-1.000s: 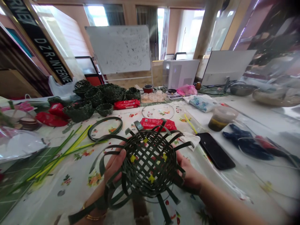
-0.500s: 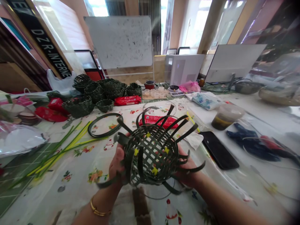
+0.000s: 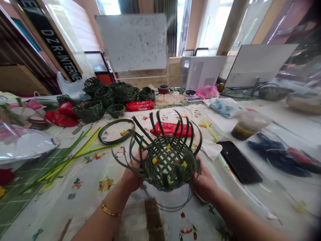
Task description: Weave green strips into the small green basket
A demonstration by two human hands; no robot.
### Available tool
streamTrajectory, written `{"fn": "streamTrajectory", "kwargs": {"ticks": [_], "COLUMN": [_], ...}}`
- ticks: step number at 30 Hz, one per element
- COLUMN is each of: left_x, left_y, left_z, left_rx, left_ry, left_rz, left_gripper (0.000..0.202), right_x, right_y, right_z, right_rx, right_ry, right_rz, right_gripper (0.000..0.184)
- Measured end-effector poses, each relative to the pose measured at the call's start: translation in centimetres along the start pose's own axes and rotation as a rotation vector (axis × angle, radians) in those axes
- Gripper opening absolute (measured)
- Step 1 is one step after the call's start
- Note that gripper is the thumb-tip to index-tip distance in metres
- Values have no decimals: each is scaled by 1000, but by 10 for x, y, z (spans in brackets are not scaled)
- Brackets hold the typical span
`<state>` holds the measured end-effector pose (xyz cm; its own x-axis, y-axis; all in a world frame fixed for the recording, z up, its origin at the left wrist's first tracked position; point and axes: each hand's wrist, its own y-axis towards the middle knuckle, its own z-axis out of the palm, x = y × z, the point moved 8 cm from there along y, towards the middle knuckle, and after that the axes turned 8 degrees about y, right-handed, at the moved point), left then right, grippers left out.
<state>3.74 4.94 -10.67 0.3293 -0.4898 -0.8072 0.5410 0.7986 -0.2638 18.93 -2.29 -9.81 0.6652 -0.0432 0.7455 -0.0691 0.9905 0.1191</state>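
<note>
A half-woven dark green basket (image 3: 173, 182) is held up between my hands, its open top facing me. Long loose strips curve up and outward around its rim, and small yellow woven bits dot the lattice inside. My left hand (image 3: 134, 172) grips the basket's left side. On the right side, my right hand (image 3: 204, 180) is closed against the wall, fingers partly hidden behind it. Under the basket, a thin wire ring (image 3: 173, 210) lies on the flowered tablecloth (image 3: 87, 190). Just beyond the basket is a red packet (image 3: 173, 130).
To the left lie a dark green hoop (image 3: 102, 140) and green and yellow strips (image 3: 72, 157). Several woven baskets (image 3: 90, 113) stand at the back left. On the right are a black phone (image 3: 240, 162), a crumpled tissue (image 3: 210, 150), a plastic cup of dark liquid (image 3: 244, 130) and dark blue cloth (image 3: 271, 150).
The basket has turned and tilted in my hands, so its loose strips now stand up more at the back and left. My view has shifted slightly left.
</note>
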Motion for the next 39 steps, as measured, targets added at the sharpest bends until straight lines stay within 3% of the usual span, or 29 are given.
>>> {"fn": "streamTrajectory", "kwargs": {"ticks": [2,4,7,9,12,17,21,23,26,28,35,39], "left_x": [13,23,31,34,38,56,77,84,86,85,73,64], "left_y": [0,0,-1,-2,-4,-9,-12,-11,-10,-12,-13,-10], "left_z": [1,7,17,19,20,25,30,31,31,35,37,31], "left_rx": [24,119,293,348,369,374,324,238,72,24,-115,-203], "left_ry": [-73,-155,-207,-217,-220,-123,-52,-56,-99,-125,-64,-59], "left_rz": [-100,-138,-133,-141,-160,-277,-432,-476,-430,-400,-323,-303], "left_gripper": [19,19,23,25,27,33,35,36,35,33,31,28], "right_x": [1,4,16,24,36,48,47,46,45,45,56,58], "right_y": [-1,-2,-1,-1,-1,-1,0,-1,-3,-3,-5,-6], "right_z": [8,13,4,-4,-9,-7,-17,-22,-23,-22,-27,-24], "right_rx": [104,155,30,-78,-154,-156,-266,-340,-401,-409,-495,-422], "right_ry": [-32,-117,-359,-528,-703,-893,-826,-790,-774,-780,-824,-902], "right_rz": [2,-40,-211,-318,-415,-461,-343,-292,-259,-252,-331,-451], "right_gripper": [59,55,52,52,57,63,72,72,73,72,71,68]}}
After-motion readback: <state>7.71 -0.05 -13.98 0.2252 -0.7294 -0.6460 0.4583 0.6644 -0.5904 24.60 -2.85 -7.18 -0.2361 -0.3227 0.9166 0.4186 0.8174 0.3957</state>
